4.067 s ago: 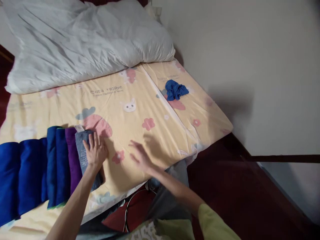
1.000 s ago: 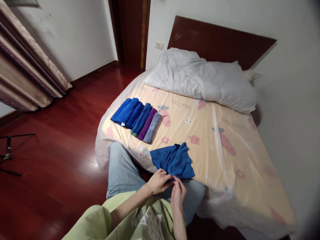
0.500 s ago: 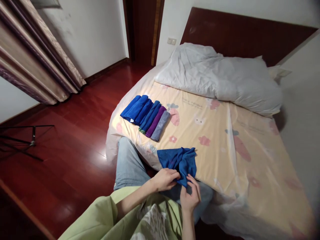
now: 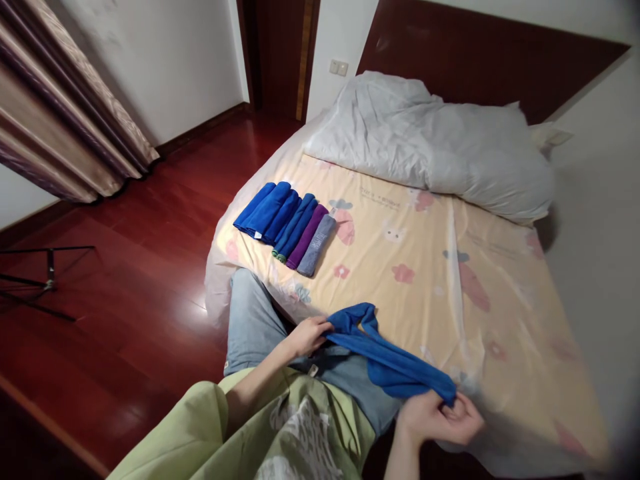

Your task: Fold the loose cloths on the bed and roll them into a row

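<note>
A blue towel is stretched between my two hands, over my lap and the near edge of the bed. My left hand is closed on its left end. At the lower right, my right hand pinches the other end, slightly blurred. Part of the towel bunches up in a loop on the sheet near my left hand. Farther up the bed lies a row of rolled towels: several blue rolls, a purple roll and a grey roll at the right end.
The bed has a yellow patterned sheet. A crumpled grey-white quilt lies toward the dark headboard. At the left are a curtain and black stand legs on the red wooden floor.
My hands have moved apart, the right one far to the right and down, the left one slightly left and up. The bunched blue towel is now pulled out lengthwise between them.
</note>
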Demonstrator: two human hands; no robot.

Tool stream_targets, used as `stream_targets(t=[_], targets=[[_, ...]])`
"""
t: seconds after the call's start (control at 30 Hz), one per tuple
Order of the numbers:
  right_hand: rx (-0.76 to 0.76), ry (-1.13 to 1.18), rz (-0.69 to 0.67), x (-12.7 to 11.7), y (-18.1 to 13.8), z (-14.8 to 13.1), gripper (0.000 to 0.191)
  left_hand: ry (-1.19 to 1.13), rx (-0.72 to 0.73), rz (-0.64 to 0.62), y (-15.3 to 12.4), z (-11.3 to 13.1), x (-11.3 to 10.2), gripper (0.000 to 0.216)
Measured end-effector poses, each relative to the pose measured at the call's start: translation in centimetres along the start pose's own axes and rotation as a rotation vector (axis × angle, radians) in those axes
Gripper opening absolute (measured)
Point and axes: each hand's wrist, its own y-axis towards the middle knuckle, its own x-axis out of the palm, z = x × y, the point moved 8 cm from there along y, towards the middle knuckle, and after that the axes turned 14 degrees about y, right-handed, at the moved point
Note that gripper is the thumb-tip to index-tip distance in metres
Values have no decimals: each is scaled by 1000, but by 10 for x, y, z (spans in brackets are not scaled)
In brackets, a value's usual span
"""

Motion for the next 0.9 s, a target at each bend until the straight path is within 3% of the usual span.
stream_targets(t=[0.23, 0.43, 0.57, 0.7, 0.9], targets=[[-34, -184, 147, -29, 48, -2, 18, -87, -172, 232, -7, -50, -42, 38], [-85, -182, 152, -36, 83, 0, 15, -110, -177, 502, 9, -59, -102, 26], [-56, -120, 81, -35, 105, 25, 22, -124, -136, 622, 30, -49, -152, 26], [-36, -191, 13, -31, 112, 51, 37, -69, -56, 752, 52, -21, -220, 31], [-68, -334, -362, 7, 76, 86, 55, 63, 41, 970, 55, 32, -329, 38]])
